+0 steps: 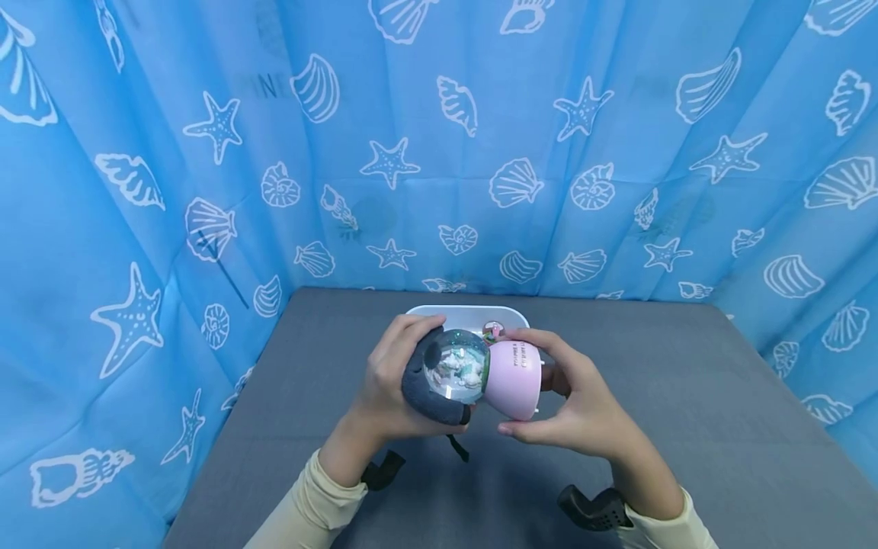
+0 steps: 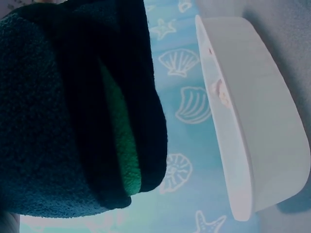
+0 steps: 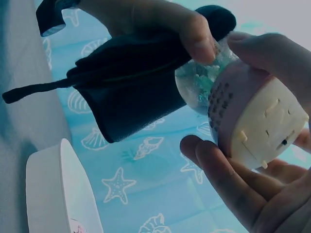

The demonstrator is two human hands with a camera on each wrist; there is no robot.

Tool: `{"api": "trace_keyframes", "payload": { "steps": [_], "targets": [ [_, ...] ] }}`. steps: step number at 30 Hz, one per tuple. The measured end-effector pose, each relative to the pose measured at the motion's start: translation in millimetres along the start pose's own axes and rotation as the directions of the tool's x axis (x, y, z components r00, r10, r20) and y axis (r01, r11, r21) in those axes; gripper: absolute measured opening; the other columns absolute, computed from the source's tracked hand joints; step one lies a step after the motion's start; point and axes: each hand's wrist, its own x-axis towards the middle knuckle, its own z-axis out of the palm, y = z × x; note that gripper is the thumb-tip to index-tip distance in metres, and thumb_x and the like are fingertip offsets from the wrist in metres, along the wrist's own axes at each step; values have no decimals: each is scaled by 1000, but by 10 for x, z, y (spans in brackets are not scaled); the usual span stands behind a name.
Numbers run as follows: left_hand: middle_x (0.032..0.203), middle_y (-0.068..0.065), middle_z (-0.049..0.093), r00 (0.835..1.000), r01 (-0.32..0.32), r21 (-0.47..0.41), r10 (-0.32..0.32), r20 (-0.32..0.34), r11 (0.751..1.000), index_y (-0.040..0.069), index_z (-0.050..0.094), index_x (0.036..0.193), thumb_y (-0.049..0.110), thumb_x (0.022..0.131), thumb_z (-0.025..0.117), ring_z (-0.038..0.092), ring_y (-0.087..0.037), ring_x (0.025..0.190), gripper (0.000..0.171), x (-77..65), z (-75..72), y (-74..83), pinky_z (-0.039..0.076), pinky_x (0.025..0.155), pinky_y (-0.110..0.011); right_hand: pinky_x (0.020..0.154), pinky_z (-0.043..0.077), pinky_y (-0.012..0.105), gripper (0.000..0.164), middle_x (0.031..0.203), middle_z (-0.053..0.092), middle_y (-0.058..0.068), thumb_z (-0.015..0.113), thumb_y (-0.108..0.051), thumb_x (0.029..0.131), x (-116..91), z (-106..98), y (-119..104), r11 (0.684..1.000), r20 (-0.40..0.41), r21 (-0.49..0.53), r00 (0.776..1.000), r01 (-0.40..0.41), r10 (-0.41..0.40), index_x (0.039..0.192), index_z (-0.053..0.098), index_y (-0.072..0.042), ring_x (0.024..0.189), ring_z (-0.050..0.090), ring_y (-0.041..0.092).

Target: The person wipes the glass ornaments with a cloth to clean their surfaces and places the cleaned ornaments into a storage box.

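Note:
A snow globe with a pink base (image 1: 513,381) is held on its side above the table, its clear dome (image 1: 458,370) showing pale figures and green glitter. My left hand (image 1: 384,389) holds a dark grey cloth (image 1: 420,389) wrapped around the dome's left side. In the right wrist view the cloth (image 3: 131,97) hangs down with a thin loop at one end, and the left thumb presses it near the dome. My right hand (image 1: 593,408) grips the base between thumb and fingers; its cream underside (image 3: 272,126) with small feet and a switch faces outward.
Behind the hands, a white oval-ended tub (image 1: 418,309) stands on the grey table (image 1: 343,328), with a small pink and white item (image 1: 492,329) at it. A blue curtain (image 1: 411,213) with shell and starfish prints hangs around the table's back and sides.

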Motion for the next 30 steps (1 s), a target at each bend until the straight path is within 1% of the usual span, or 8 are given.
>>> {"api": "trace_keyframes", "payload": {
  "steps": [2, 8, 12, 15, 19, 23, 27, 30],
  "targets": [
    [125, -17, 61, 1000, -2, -5, 2, 4, 1000, 0, 56, 145, 42, 57, 101, 65, -24, 107, 107, 5, 5, 0, 62, 92, -36, 73, 66, 33, 104, 149, 57, 7, 101, 2, 62, -8, -8, 4, 1000, -1, -13, 1000, 20, -20, 152, 49, -3, 107, 69, 15],
    [126, -18, 62, 1000, -4, -10, 4, 6, 1000, 0, 56, 145, 38, 52, 102, 66, -24, 109, 111, -4, 30, -3, 62, 93, -36, 69, 65, 29, 98, 141, 63, 10, 102, -4, 62, -12, -10, 36, 996, -35, -55, 996, 76, -78, 147, 54, -3, 102, 70, 13],
    [126, -16, 62, 1000, -5, -4, 5, -2, 1000, 1, 57, 145, 39, 52, 101, 66, -23, 108, 110, -14, 47, -4, 62, 92, -35, 74, 63, 26, 93, 136, 68, 7, 104, -16, 62, -20, -16, 55, 990, -68, -121, 995, 70, -78, 143, 60, -7, 103, 70, 12],
    [126, -15, 62, 1000, -5, -2, 5, -9, 1000, 1, 57, 144, 42, 54, 99, 66, -22, 107, 107, -15, 55, -1, 62, 91, -34, 77, 62, 26, 91, 132, 71, 5, 105, -19, 61, -24, -19, 68, 988, -87, -144, 994, 52, -65, 141, 62, -11, 103, 69, 13],
    [125, -15, 63, 1000, 1, -10, -1, -7, 1000, 1, 58, 143, 41, 52, 101, 66, -22, 108, 108, -22, 62, 4, 62, 93, -34, 78, 62, 29, 82, 125, 72, 4, 99, -12, 62, -13, -3, 99, 995, -102, -101, 995, 1, -11, 137, 64, -12, 100, 69, 14],
    [125, -16, 62, 1000, 5, -17, -5, 0, 1000, 1, 57, 143, 37, 48, 103, 66, -22, 110, 111, -19, 68, 12, 62, 94, -34, 76, 64, 32, 69, 122, 70, 4, 88, -8, 68, -9, 25, 129, 998, -103, -24, 993, -60, 57, 132, 65, -12, 97, 69, 16],
    [125, -15, 62, 1000, 8, -9, -8, 1, 1000, 1, 57, 143, 38, 48, 103, 65, -22, 110, 111, -21, 74, 15, 62, 94, -35, 73, 65, 36, 57, 121, 69, 2, 81, -12, 76, -6, 53, 132, 992, -72, 70, 991, -105, 110, 130, 65, -10, 94, 70, 19],
    [126, -15, 62, 1000, 10, -5, -10, 2, 1000, 1, 57, 143, 36, 47, 104, 65, -22, 110, 113, -26, 73, 13, 62, 94, -35, 71, 65, 37, 54, 121, 67, 1, 78, -11, 79, 2, 59, 119, 983, -36, 127, 989, -135, 141, 131, 63, -9, 95, 71, 20]
  ]
}}
